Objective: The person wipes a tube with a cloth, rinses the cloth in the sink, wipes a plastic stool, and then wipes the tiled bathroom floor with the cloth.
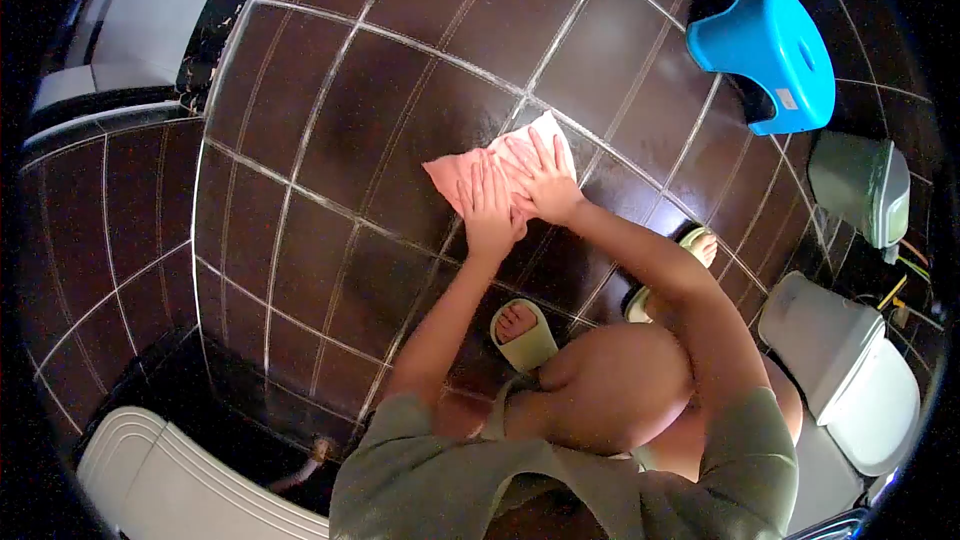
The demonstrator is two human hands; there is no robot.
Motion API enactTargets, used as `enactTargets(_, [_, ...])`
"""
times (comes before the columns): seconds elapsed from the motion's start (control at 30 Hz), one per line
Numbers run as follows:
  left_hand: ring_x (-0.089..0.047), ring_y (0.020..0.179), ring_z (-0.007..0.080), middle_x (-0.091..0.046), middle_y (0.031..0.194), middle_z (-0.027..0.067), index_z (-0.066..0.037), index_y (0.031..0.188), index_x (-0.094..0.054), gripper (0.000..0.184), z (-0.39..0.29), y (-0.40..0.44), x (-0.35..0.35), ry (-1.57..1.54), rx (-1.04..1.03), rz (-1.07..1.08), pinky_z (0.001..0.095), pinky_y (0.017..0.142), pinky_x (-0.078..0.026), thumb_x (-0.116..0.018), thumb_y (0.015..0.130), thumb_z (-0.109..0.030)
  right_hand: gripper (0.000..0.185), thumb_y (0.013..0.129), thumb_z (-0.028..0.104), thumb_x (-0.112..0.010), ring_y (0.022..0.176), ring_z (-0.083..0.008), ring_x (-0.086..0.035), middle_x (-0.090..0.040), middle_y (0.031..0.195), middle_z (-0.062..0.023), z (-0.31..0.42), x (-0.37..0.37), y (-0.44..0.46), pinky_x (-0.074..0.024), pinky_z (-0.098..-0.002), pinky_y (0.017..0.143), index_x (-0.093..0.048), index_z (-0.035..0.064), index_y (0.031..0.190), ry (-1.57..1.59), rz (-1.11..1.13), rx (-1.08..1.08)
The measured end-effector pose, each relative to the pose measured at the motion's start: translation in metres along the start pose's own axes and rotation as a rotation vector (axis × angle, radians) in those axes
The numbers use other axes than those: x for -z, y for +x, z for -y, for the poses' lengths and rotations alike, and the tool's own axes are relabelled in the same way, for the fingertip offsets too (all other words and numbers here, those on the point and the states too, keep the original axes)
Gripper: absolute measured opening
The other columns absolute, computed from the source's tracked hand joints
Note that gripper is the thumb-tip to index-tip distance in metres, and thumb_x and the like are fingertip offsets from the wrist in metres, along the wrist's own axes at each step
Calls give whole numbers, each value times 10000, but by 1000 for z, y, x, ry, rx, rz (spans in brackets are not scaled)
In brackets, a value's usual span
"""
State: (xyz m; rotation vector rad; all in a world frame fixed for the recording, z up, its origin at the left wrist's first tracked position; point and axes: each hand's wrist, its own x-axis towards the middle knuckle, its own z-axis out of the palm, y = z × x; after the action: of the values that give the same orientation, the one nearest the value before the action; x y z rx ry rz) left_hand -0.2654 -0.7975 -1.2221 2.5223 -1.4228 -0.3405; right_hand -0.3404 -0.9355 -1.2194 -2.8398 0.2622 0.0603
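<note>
A pink cloth (447, 176) lies spread on the dark brown tiled floor (330, 120), its pale corner folding up at the upper right. My left hand (487, 208) rests flat on the cloth's left part, fingers stretched forward and close together. Beside it, my right hand (543, 178) presses on the cloth's right part with its fingers spread. The two hands nearly touch near the middle of the cloth. Neither hand's fingers are wrapped round anything. The floor under the cloth is hidden.
A blue plastic stool (800, 55) stands at the upper right. Below it are a grey-green bin (850, 180) and a pale lidded container (820, 340). My sandaled foot (522, 335) is close behind my hands. A pale ribbed object (190, 475) lies at the lower left.
</note>
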Motion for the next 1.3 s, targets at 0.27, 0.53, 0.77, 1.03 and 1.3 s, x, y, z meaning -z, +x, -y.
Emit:
enactTargets(0.27, [-248,1352,332,-295,1447,168,62,1337,-355,708,-5,17,-1,-3,-52,-37,531,1090,-157,-521,747,-293,601,787,395,-552,1361,-366,-184,-289,1466,-80,-9,0,-8,-110,-605,1070,-441,187,1340,140,-75,-106])
enactTargets(0.53, [-297,1337,295,-368,1409,164,52,1293,-419,625,-70,41,-34,-108,-384,13,507,1097,-161,-497,763,-271,524,833,233,-494,1352,-314,-247,-344,1415,-158,-31,1,-85,-181,-459,1097,-418,2,1297,165,-124,-427])
enactTargets(0.77, [-248,1362,275,-327,1437,154,42,1329,-390,679,-143,100,-51,-140,-597,29,484,1115,-135,-498,749,-295,606,824,269,-482,1359,-319,-231,-296,1444,-161,-107,5,-126,-166,-521,1083,-351,16,1360,-23,-150,-611])
enactTargets(1.03, [-219,1362,329,-294,1443,187,-6,1318,-423,600,-90,142,-33,-212,-522,-4,475,1119,-104,-498,778,-257,591,764,247,-507,1328,-383,-247,-411,1354,-190,-100,31,-38,-97,-498,1131,-450,-63,1265,-128,-228,-522])
enactTargets(1.3, [-206,1353,370,-263,1459,168,-10,1398,-287,659,20,96,-7,141,-44,-80,542,1085,-127,-475,813,-250,558,846,308,-440,1341,-279,-265,-397,1386,-127,-39,7,72,-123,-444,1129,-421,25,1326,-25,-208,-125])
